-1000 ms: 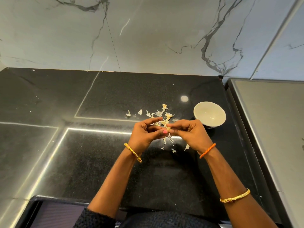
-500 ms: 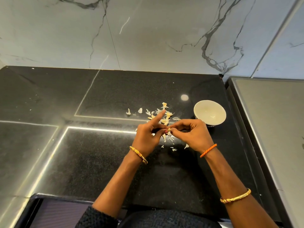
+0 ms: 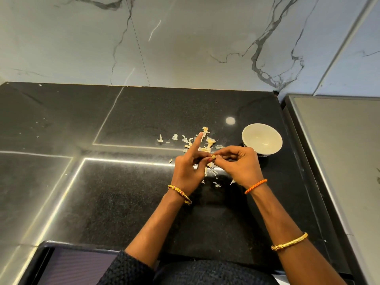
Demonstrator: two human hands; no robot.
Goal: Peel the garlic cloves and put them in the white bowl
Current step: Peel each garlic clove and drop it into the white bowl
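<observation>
I am looking down at a shiny black stone counter [image 3: 127, 194] with tiny sparkly specks in it. Thin pale lines cross it and make big squares. A white bowl [image 3: 261, 139] sits on the counter, over on the right side. Just to the left of the bowl is a little heap of garlic peels [image 3: 207, 140], thin and pale. Two small bits of peel [image 3: 167, 138] lie apart from the heap, farther left. A few more peel scraps [image 3: 217, 184] lie closer to me. A round bright spot of light [image 3: 230, 120] shines on the counter, behind the bowl and a bit left.
</observation>
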